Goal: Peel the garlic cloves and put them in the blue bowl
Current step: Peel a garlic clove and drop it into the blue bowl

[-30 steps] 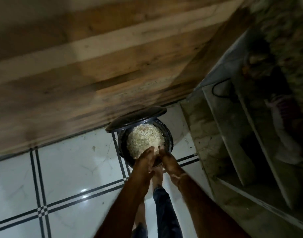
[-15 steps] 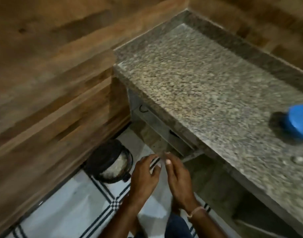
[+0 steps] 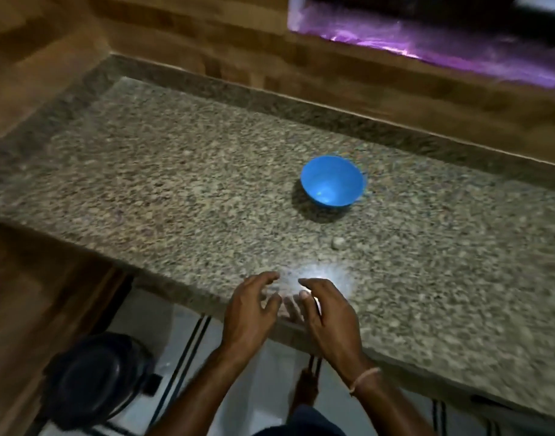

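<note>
A blue bowl (image 3: 332, 181) stands on the speckled granite counter (image 3: 175, 184), tilted slightly, and looks empty inside. A single pale garlic clove (image 3: 337, 242) lies on the counter just in front of the bowl. My left hand (image 3: 250, 313) and my right hand (image 3: 325, 313) hover side by side over the counter's front edge, fingers loosely spread and curved. Neither hand holds anything that I can see. A bright light patch falls on the stone just ahead of my fingers.
On the tiled floor at lower left stands a dark bin (image 3: 94, 376) with its lid. Wood-panelled walls (image 3: 50, 58) enclose the counter at the left and back. A purple-lit opening (image 3: 427, 36) runs along the top right.
My view swung up from the bin of peels on the floor to the counter. Both hands rose from the bin to the counter's front edge.
</note>
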`<state>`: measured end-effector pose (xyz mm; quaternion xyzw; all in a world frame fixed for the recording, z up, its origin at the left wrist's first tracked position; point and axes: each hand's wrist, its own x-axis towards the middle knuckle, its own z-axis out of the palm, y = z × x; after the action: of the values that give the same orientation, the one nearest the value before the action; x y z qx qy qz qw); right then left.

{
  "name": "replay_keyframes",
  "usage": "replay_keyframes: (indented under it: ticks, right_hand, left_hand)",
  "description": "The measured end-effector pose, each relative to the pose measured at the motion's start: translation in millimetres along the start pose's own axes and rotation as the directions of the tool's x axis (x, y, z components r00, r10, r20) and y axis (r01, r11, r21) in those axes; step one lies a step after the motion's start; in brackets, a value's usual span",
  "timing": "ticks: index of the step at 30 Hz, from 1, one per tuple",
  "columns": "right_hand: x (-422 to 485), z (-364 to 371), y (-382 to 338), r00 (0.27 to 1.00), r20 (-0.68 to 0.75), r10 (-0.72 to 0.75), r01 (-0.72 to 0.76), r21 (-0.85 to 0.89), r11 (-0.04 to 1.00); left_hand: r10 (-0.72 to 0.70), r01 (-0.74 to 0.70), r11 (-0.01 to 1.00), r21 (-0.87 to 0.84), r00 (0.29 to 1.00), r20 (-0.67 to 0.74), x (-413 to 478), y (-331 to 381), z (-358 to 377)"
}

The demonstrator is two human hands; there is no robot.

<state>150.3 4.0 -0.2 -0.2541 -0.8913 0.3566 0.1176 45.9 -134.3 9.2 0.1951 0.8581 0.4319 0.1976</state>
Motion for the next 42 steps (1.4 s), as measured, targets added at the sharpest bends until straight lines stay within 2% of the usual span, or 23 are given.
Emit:
replay_keyframes:
  ticks: [7,9,12,15,18,20,22,24,26,28,30,32,35,38,40,42]
  right_hand:
    - [51,-47,83,0.999,0.007,0.037,-0.037,-0.06,0.998]
    - [72,-54,95,0.996,0.007,0.091,-0.089,-0.148,0.985]
    - [105,-60,100,0.979,0.089,0.183,-0.144,-0.331,0.933]
    - [124,-61,98,0.968,0.119,0.222,-0.148,-0.444,0.884]
    - [127,-59,98,0.966,0.086,0.243,-0.172,-0.483,0.858]
    - [126,-59,94,0.965,0.071,0.251,-0.187,-0.482,0.856]
    - [127,-59,90,0.965,0.049,0.258,-0.205,-0.474,0.856]
    - [129,-59,87,0.962,0.039,0.271,-0.225,-0.454,0.862]
    - [131,-59,87,0.955,0.044,0.294,-0.243,-0.455,0.857]
    - [132,-58,88,0.952,0.04,0.305,-0.254,-0.457,0.852]
    - [130,-57,88,0.952,0.038,0.303,-0.256,-0.442,0.86]
    - [130,-58,88,0.954,0.038,0.297,-0.252,-0.434,0.865]
    - [131,-56,95,0.957,0.031,0.289,-0.254,-0.393,0.884]
    - [131,-51,97,0.966,0.008,0.258,-0.256,-0.095,0.962]
    - [134,-47,91,0.969,0.003,0.246,-0.245,0.095,0.965]
    - [140,-44,88,0.979,0.01,0.205,-0.204,0.156,0.966]
  left_hand:
    - [-0.008,0.008,0.998,0.063,1.0,-0.005,56,45,71]
    - [0.02,-0.02,0.994,0.108,1.0,-0.003,78,52,81]
    - [0.066,-0.071,0.974,0.214,0.997,0.03,107,51,94]
    - [0.087,-0.109,0.947,0.301,0.993,0.083,122,44,105]
    - [0.146,-0.17,0.956,0.241,0.983,0.115,124,40,106]
    - [0.132,-0.147,0.98,0.135,0.985,0.11,123,41,100]
    - [0.146,-0.15,0.988,0.044,0.986,0.076,130,51,92]
    - [0.21,-0.21,0.978,0.001,0.977,0.026,148,69,82]
    - [0.281,-0.28,0.96,0.008,0.96,-0.023,174,90,74]
    - [0.328,-0.322,0.94,0.112,0.943,-0.046,201,104,71]
    - [0.331,-0.319,0.924,0.21,0.943,-0.028,221,109,72]
    - [0.311,-0.302,0.924,0.236,0.95,-0.002,234,110,74]
    - [0.351,-0.325,0.914,0.244,0.934,-0.071,228,109,71]
    - [0.337,-0.317,0.934,0.167,0.935,-0.108,190,94,76]
    - [0.212,-0.21,0.973,0.093,0.977,-0.013,163,77,90]
    - [0.075,-0.082,0.993,0.086,0.994,0.082,151,64,109]
